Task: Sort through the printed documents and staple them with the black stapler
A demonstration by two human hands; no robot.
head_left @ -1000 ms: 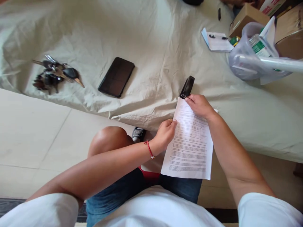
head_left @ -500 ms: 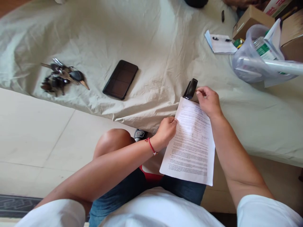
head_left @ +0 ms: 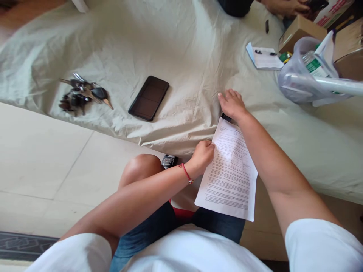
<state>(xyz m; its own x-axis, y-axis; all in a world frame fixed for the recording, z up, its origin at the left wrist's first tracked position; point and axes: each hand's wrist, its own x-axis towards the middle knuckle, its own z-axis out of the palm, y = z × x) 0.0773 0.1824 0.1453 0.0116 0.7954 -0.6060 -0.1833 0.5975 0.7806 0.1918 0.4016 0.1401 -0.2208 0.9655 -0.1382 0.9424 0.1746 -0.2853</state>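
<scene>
My left hand (head_left: 203, 155) is closed on the left edge of a printed sheet of paper (head_left: 229, 177), thumb on top. The sheet's top edge lies at the edge of the cloth-covered surface, and its lower part hangs over my lap. Its top left corner meets a black stapler (head_left: 226, 116). My right hand (head_left: 231, 104) lies palm down over the stapler with its fingers stretched forward, hiding most of it. Whether the stapler's jaws are pressed together is hidden.
On the pale cloth (head_left: 187, 56) lie a black phone (head_left: 149, 98) and a bunch of keys (head_left: 85, 94). At the right are a notepad (head_left: 266, 60), a clear plastic container (head_left: 297, 83) and a cardboard box (head_left: 302, 34). Another person's hand (head_left: 295, 7) holds a dark object at the top.
My right hand has moved from beside the stapler to on top of it, covering it. My left hand still holds the paper's edge. The other person's hand has come further into view.
</scene>
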